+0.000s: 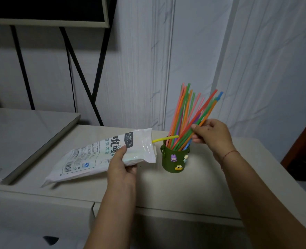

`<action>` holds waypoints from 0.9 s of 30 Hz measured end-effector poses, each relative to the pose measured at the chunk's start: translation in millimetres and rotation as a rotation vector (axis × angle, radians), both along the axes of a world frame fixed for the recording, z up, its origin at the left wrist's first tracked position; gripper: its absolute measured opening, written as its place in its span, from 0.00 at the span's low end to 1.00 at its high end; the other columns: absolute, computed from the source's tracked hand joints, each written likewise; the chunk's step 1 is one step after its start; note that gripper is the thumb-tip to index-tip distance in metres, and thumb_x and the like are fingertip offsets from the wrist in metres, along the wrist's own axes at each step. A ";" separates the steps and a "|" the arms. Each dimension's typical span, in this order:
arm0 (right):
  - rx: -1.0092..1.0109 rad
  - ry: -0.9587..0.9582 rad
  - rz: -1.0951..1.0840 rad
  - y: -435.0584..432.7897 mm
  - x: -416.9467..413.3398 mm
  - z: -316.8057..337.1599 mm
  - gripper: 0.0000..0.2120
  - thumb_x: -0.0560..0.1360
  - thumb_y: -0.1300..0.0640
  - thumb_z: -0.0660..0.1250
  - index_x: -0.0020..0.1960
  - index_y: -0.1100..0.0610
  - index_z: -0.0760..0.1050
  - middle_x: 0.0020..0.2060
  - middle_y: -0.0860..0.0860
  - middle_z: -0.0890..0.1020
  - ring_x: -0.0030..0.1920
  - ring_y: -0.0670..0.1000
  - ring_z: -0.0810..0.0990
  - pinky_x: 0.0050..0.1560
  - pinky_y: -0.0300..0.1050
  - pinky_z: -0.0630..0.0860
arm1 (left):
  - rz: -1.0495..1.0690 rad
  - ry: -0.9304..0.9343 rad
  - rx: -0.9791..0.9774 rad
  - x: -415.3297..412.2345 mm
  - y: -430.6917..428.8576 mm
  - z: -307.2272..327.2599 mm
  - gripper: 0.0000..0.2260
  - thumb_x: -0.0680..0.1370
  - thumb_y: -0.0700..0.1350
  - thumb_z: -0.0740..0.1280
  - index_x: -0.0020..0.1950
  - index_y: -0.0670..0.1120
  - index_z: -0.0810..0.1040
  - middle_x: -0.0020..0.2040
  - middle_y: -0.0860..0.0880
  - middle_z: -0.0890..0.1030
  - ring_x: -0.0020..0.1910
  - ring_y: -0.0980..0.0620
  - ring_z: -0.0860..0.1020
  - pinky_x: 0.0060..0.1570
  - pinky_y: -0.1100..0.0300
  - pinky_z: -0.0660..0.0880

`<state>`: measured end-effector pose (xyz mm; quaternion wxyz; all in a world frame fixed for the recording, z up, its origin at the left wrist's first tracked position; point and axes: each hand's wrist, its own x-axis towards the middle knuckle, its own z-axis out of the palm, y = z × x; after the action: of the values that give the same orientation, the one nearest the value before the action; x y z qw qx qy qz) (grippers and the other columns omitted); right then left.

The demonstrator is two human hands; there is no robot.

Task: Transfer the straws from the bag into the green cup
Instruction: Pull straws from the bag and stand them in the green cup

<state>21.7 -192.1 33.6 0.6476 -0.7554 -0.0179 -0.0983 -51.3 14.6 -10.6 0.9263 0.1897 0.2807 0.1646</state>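
Straws (pixel 188 121) are being settled in the green cup (pixel 174 159) by the pinching right hand (pixel 211 135), the bag (pixel 98 155) is gripped beside it by the left hand (pixel 121 168), and one yellow straw (pixel 165 138) is left to be drawn out.

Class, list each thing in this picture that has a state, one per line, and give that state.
Bag: open, lifted at its mouth by left hand.
Yellow straw: sticking out of bag.
Green cup: upright, full of straws.
Coloured straws: standing in cup, gripped by right hand.
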 end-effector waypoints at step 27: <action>0.395 0.515 0.101 19.6 -56.1 -21.0 0.17 0.80 0.50 0.55 0.45 0.59 0.76 0.39 0.55 0.79 0.39 0.51 0.79 0.43 0.46 0.77 | 0.002 -0.030 0.212 -6.3 -22.8 2.2 0.17 0.70 0.34 0.72 0.56 0.46 0.78 0.51 0.47 0.84 0.46 0.50 0.83 0.48 0.55 0.80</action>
<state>-34.4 -172.5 12.7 0.7688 -0.6135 0.1287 0.1267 -57.7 -8.2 -8.4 0.9051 0.2838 0.2479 0.1970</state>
